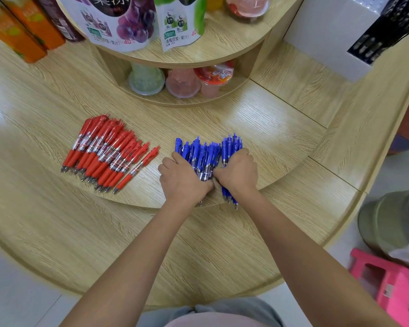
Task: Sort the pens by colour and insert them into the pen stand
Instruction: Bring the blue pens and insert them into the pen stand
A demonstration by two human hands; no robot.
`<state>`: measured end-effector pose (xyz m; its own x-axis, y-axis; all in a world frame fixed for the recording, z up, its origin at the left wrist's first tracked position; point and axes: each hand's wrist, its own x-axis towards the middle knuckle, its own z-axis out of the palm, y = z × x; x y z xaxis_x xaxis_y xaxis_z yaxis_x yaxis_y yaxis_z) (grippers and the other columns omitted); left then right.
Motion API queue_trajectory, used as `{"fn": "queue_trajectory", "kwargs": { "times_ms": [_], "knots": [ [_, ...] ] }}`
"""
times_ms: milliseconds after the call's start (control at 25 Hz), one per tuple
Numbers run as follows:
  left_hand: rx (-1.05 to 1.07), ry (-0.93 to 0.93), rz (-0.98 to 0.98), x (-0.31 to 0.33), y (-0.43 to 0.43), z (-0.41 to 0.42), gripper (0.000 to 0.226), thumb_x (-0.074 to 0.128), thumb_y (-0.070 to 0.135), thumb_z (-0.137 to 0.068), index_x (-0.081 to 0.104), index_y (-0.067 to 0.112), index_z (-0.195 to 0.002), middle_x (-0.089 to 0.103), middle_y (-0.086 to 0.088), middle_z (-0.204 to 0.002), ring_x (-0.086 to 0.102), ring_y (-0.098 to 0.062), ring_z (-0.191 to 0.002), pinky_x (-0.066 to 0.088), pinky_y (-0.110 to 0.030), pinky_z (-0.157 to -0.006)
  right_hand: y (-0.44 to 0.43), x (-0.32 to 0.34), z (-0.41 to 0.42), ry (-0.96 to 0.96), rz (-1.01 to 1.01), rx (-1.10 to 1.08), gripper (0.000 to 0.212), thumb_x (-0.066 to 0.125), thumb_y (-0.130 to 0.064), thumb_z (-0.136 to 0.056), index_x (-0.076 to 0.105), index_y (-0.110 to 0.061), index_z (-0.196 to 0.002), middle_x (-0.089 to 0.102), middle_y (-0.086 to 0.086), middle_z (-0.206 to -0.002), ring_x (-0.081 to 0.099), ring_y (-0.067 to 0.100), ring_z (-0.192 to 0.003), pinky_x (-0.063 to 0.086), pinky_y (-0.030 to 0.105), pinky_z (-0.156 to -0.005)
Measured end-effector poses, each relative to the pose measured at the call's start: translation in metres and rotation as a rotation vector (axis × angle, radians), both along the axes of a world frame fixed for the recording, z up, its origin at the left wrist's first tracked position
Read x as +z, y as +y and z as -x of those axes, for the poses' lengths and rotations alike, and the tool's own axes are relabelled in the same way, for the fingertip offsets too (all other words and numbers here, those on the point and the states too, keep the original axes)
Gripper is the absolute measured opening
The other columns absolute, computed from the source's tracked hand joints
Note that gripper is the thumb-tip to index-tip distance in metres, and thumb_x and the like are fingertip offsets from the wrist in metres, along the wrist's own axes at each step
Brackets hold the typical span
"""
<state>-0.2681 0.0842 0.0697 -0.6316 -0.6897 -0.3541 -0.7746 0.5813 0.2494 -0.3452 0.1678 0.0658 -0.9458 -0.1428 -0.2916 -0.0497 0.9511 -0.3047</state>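
The left hand (184, 179) and the right hand (237, 172) are curled tight round the blue pens (204, 153) on the wooden step (257, 128). Tips are pointed at the person, over the step's edge. Red pens (106, 152) are laid to the left; open wood is seen behind.

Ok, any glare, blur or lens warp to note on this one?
Head view: strong wide-angle warp bows the counter; a soft glare patch lies beyond the blue pens; orange cartons and pink stool smear at the edges; red pens look sharp.
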Motion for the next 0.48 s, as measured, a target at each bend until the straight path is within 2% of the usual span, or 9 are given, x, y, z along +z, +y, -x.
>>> {"fn": "queue_trajectory", "kwargs": {
  "times_ms": [160,240,480],
  "knots": [
    [0.012,-0.013,-0.024,0.000,-0.001,0.002,0.112,0.079,0.057,-0.052,0.028,0.000,-0.133,0.040,-0.017,-0.124,0.039,-0.031,-0.115,0.042,-0.036,-0.091,0.004,0.006,0.006,0.016,-0.022,0.019,0.040,0.067,-0.021,-0.082,0.044,-0.003,-0.109,0.062,0.010,-0.101,0.061,0.030,-0.094,0.034,0.028,-0.065],
    [0.018,-0.034,-0.004,0.000,0.001,0.003,0.114,0.080,0.056,-0.051,0.026,-0.002,-0.134,0.040,-0.017,-0.125,0.038,-0.031,-0.116,0.041,-0.035,-0.092,0.009,0.011,0.011,-0.031,-0.035,0.061,0.037,0.066,-0.014,-0.079,0.045,-0.004,-0.107,0.055,0.006,-0.088,0.058,0.029,-0.085,0.035,0.028,-0.063],
    [0.001,-0.111,0.045,0.001,0.004,0.015,0.106,0.079,0.055,-0.047,0.032,-0.002,-0.124,0.043,-0.018,-0.120,0.043,-0.031,-0.111,0.043,-0.033,-0.090,0.035,0.011,0.020,-0.175,0.193,0.023,0.031,0.068,-0.018,-0.070,0.045,-0.010,-0.089,0.046,-0.004,-0.068,0.044,0.013,-0.059,0.032,0.027,-0.049]
  ]
}}
